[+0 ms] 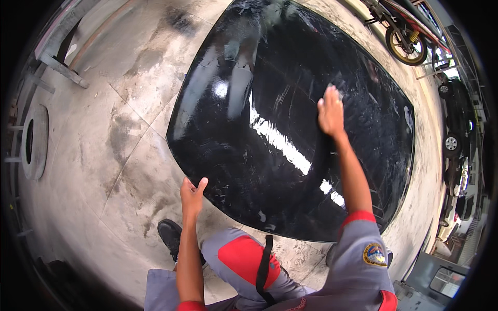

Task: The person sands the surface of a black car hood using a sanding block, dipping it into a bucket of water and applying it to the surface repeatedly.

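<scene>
A large, glossy black car hood [290,98] lies in front of me, with dull grey streaks, scuffs and bright light reflections on its surface. At its near left edge is my left hand [193,196], thumb up and fingers curled at the rim, partly hidden. My right hand [332,111] reaches across the hood and presses on its right middle part, thumb apart from the other fingers. Something small and pale shows beside those fingertips, too blurred to name.
A tyre [35,142] stands on the left near a metal frame [62,70]. To the far right are a motorcycle [407,44] and a dark car [456,124]. The concrete floor [129,150] is stained. My shoe [170,236] is close to the hood's near edge.
</scene>
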`<control>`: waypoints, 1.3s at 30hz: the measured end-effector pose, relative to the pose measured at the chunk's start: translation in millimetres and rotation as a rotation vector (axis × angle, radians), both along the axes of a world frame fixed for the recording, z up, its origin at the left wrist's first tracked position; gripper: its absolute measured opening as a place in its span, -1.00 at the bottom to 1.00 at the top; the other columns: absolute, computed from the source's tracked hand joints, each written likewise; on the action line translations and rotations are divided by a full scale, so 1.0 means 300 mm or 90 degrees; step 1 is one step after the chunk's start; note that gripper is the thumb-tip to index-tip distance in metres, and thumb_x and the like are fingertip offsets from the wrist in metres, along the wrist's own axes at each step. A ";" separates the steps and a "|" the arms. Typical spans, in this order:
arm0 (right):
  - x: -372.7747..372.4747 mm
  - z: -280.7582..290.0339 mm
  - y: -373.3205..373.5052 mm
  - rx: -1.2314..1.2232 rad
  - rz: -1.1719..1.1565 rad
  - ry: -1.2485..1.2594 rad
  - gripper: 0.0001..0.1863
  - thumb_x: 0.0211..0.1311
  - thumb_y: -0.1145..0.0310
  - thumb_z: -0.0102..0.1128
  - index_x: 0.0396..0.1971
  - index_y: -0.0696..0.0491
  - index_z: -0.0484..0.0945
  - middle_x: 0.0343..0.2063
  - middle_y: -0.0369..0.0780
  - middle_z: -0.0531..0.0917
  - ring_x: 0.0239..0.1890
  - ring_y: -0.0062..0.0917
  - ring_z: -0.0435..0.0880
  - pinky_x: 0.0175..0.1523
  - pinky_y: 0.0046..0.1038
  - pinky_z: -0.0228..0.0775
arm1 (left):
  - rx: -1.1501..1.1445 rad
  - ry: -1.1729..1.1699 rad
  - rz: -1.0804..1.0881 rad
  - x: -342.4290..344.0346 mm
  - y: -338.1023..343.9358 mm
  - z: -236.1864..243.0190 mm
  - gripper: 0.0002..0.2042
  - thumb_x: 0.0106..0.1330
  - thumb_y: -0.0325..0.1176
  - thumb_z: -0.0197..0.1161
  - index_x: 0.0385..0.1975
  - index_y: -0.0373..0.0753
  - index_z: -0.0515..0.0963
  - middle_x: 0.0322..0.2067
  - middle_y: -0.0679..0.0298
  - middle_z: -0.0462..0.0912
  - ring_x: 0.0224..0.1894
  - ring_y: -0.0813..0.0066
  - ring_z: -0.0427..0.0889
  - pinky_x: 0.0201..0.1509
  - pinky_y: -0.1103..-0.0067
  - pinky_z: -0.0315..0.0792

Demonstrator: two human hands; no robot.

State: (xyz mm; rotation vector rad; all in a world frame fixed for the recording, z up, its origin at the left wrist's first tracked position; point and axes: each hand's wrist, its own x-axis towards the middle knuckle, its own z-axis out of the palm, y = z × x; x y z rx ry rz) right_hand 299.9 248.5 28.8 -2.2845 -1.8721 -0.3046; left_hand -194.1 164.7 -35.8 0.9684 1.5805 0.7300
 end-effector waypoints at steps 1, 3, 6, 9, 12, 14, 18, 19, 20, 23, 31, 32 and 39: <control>-0.136 -0.008 -0.093 0.002 0.072 0.031 -0.38 0.53 0.25 -0.09 0.43 0.31 0.18 0.45 0.17 0.23 0.49 0.06 0.20 0.55 -0.05 -0.04 | -0.009 0.066 -0.008 -0.042 -0.015 -0.008 -0.52 0.26 -0.04 0.50 -0.47 -0.21 0.31 -0.53 0.48 0.16 -0.46 0.64 0.14 -0.41 0.57 0.15; -0.344 0.057 -0.308 -0.101 0.169 0.053 -0.31 0.43 0.27 -0.01 0.45 0.31 0.15 0.46 0.17 0.20 0.53 0.01 0.13 0.58 -0.04 -0.11 | -0.026 0.051 -0.003 -0.039 -0.022 -0.001 -0.52 0.25 -0.02 0.50 -0.46 -0.22 0.34 -0.53 0.48 0.17 -0.46 0.64 0.15 -0.41 0.57 0.15; -0.370 0.111 -0.349 -0.191 0.189 0.133 -0.27 0.40 0.28 0.05 0.46 0.30 0.12 0.48 0.18 0.16 0.56 0.00 0.08 0.58 -0.02 -0.14 | -0.006 0.044 -0.010 -0.038 -0.015 0.004 -0.53 0.26 -0.02 0.50 -0.45 -0.22 0.35 -0.53 0.48 0.18 -0.46 0.63 0.15 -0.41 0.57 0.15; -0.098 0.042 -0.004 -0.024 0.113 0.028 -0.34 0.53 0.21 -0.09 0.47 0.27 0.12 0.50 0.13 0.13 0.55 -0.02 0.10 0.55 -0.07 -0.05 | 0.024 0.022 -0.034 -0.021 0.012 0.011 -0.55 0.27 -0.03 0.49 -0.43 -0.22 0.38 -0.53 0.49 0.19 -0.47 0.64 0.16 -0.40 0.58 0.16; -0.050 0.023 0.214 0.060 0.050 -0.028 -0.42 0.49 0.13 -0.04 0.31 0.26 0.33 0.34 0.11 0.39 0.39 -0.04 0.36 0.37 -0.07 0.24 | 0.004 -0.009 -0.035 0.063 0.004 0.000 -0.57 0.29 -0.04 0.48 -0.41 -0.22 0.40 -0.54 0.49 0.20 -0.47 0.65 0.17 -0.40 0.58 0.16; -0.392 0.056 0.122 -0.006 0.221 0.047 -0.44 0.35 0.25 0.06 0.25 0.27 0.36 0.28 0.16 0.43 0.36 -0.02 0.39 0.36 -0.07 0.24 | -0.001 0.044 -0.026 -0.036 -0.003 0.015 -0.57 0.31 -0.03 0.46 -0.40 -0.21 0.38 -0.53 0.48 0.21 -0.48 0.67 0.21 -0.43 0.60 0.22; -0.666 0.044 -0.182 -0.190 0.414 0.151 -0.26 0.35 0.19 0.13 0.45 0.18 0.18 0.46 0.09 0.23 0.56 -0.11 0.10 0.59 -0.12 -0.09 | 0.026 0.044 -0.041 -0.030 -0.013 -0.004 -0.54 0.32 0.01 0.45 -0.38 -0.18 0.34 -0.53 0.47 0.22 -0.51 0.69 0.28 -0.50 0.64 0.31; -0.643 0.059 -0.128 -0.145 0.413 0.143 -0.28 0.36 0.20 0.10 0.44 0.19 0.20 0.44 0.10 0.25 0.55 -0.11 0.12 0.58 -0.12 -0.07 | 0.036 0.041 -0.034 -0.031 -0.015 -0.004 -0.54 0.32 0.01 0.45 -0.39 -0.17 0.33 -0.53 0.48 0.22 -0.51 0.69 0.28 -0.50 0.64 0.31; -0.595 0.074 -0.025 -0.100 0.413 0.138 -0.31 0.38 0.20 0.08 0.42 0.21 0.22 0.43 0.10 0.28 0.54 -0.11 0.15 0.57 -0.11 -0.05 | 0.032 0.047 -0.023 -0.035 -0.012 -0.006 -0.55 0.31 -0.01 0.46 -0.40 -0.19 0.34 -0.53 0.48 0.22 -0.50 0.67 0.24 -0.47 0.62 0.26; -0.313 0.072 0.362 -0.005 0.226 0.057 -0.39 0.42 0.19 0.01 0.33 0.26 0.28 0.38 0.13 0.34 0.46 -0.09 0.28 0.50 -0.09 0.05 | 0.042 -0.002 -0.004 0.059 0.009 -0.001 -0.51 0.27 -0.05 0.50 -0.47 -0.21 0.29 -0.54 0.47 0.20 -0.48 0.62 0.17 -0.44 0.57 0.16; -0.671 0.032 0.001 -0.153 0.459 0.107 -0.29 0.42 0.15 0.05 0.46 0.18 0.17 0.50 0.02 0.19 0.56 -0.16 0.13 0.60 -0.15 -0.09 | 0.028 0.053 0.008 -0.032 -0.020 -0.012 -0.51 0.28 -0.03 0.48 -0.44 -0.22 0.30 -0.53 0.44 0.22 -0.49 0.60 0.22 -0.43 0.58 0.23; -0.644 0.050 0.057 -0.146 0.467 0.118 -0.30 0.43 0.15 0.04 0.45 0.18 0.18 0.49 0.03 0.21 0.55 -0.14 0.14 0.60 -0.15 -0.08 | 0.052 0.093 -0.008 -0.048 -0.018 -0.017 -0.54 0.31 -0.03 0.46 -0.41 -0.21 0.33 -0.54 0.45 0.24 -0.52 0.63 0.26 -0.47 0.60 0.26; -0.550 0.019 0.221 -0.060 0.274 0.074 -0.38 0.47 0.21 -0.01 0.40 0.23 0.25 0.44 0.06 0.28 0.53 -0.11 0.17 0.56 -0.13 -0.02 | 0.040 0.107 0.005 0.000 -0.037 -0.018 -0.48 0.30 0.00 0.46 -0.46 -0.18 0.23 -0.53 0.42 0.18 -0.50 0.58 0.22 -0.47 0.55 0.26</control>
